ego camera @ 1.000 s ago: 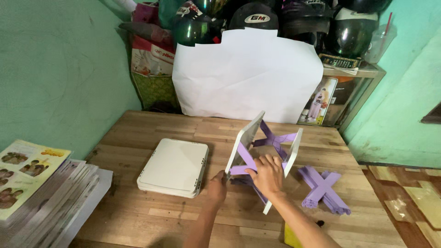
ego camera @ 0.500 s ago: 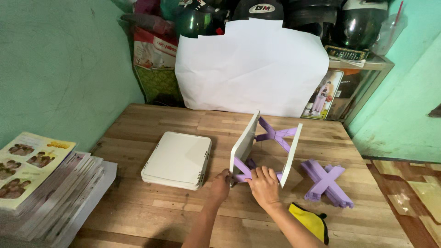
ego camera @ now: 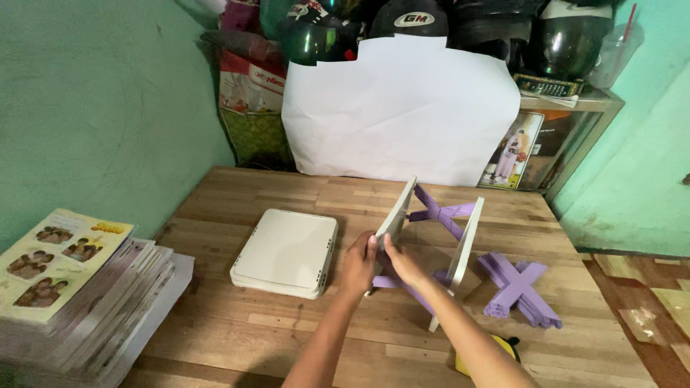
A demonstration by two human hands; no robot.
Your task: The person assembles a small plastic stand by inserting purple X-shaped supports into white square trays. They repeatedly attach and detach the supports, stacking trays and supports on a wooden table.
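Gripping the near white panel [ego camera: 394,223] of a small stand on the tabletop [ego camera: 287,338], left hand [ego camera: 357,264] and right hand [ego camera: 402,262] close fingers on its lower edge; purple cross braces [ego camera: 438,213] join it to a second panel [ego camera: 466,248] just beyond.

Two hands: left hand [ego camera: 357,264], right hand [ego camera: 404,263], both at one panel. Two white panels standing on edge: near panel [ego camera: 394,221], far panel [ego camera: 465,248]. Two purple cross braces between them: upper [ego camera: 440,212], lower [ego camera: 402,284]. One pile of loose purple crosses [ego camera: 516,286]; number within unclear. One stack of flat white panels [ego camera: 285,252]. One stack of leaflets [ego camera: 68,287]. One white sheet [ego camera: 399,108]. One table [ego camera: 237,338].
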